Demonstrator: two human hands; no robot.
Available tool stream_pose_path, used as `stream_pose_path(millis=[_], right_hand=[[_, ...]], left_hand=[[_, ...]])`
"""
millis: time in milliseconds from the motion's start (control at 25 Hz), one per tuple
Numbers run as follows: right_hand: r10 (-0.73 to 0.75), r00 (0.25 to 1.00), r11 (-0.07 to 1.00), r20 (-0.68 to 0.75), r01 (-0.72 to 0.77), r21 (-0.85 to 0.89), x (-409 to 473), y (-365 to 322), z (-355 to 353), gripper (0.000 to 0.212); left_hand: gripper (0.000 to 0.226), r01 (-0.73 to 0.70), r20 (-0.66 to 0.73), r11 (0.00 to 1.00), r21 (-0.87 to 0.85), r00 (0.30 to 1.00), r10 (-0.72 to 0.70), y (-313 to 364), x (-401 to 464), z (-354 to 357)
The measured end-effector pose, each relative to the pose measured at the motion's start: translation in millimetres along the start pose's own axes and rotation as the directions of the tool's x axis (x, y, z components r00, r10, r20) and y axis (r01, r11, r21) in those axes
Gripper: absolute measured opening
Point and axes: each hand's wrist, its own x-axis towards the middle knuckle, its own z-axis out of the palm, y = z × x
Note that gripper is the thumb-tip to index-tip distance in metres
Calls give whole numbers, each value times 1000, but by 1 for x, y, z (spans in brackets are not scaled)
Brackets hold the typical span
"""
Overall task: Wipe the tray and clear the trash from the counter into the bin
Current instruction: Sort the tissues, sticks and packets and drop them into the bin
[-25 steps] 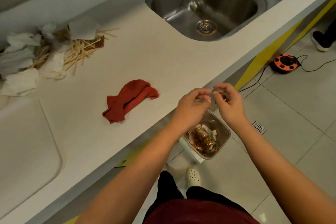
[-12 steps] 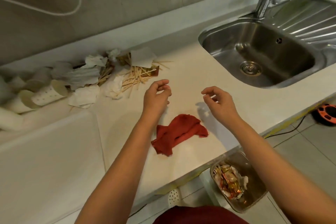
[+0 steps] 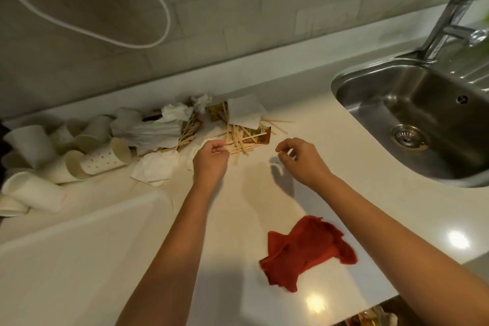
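— Where the bottom edge cuts the frame off, how much of the bin (image 3: 370, 318) shows?

— Only a sliver at five o'clock, below the desk (image 3: 330, 161) edge, with some crumpled wrappers in it; its shape is hidden.

— And the trash?

— Heaped at ten to eleven o'clock against the wall: wooden sticks (image 3: 243, 137) on a brown packet, crumpled napkins (image 3: 156, 130) and tipped paper cups (image 3: 87, 161). The cups at nine o'clock run out of frame.

— The hands?

— The left hand (image 3: 210, 160) has its fingers curled at the near edge of the sticks; whether its grip pinches one I cannot tell (the knuckles hide the fingertips). The right hand (image 3: 301, 159) hovers above the desk at one o'clock of the cloth, fingers loosely curled, grip holding nothing.

— The tray?

— The white tray (image 3: 66, 259) sits at eight o'clock, cut off by the left and bottom edges. The red cloth (image 3: 307, 249) lies crumpled at five o'clock. The sink (image 3: 428, 119) is at three o'clock, partly cropped.
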Motion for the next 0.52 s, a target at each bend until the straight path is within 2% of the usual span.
stream_pose_path(millis=[120, 200, 360, 440, 520], right_hand=[[-68, 996, 987, 59, 76, -142, 35, -19, 24, 19], [-49, 995, 965, 89, 70, -252, 60, -32, 43, 23], [68, 994, 842, 82, -13, -540, 93, -53, 74, 51], [132, 989, 807, 64, -70, -586, 108, -60, 87, 62], [155, 986, 802, 55, -93, -590, 119, -64, 94, 56]], left_hand=[[28, -85, 46, 980, 179, 996, 78, -5, 18, 3], [34, -158, 70, 940, 303, 987, 144, -7, 35, 7], [49, -277, 135, 713, 644, 959, 250, -15, 53, 15], [41, -304, 175, 611, 731, 949, 263, -19, 62, 13], [37, -326, 214, 563, 759, 942, 258, -23, 70, 7]])
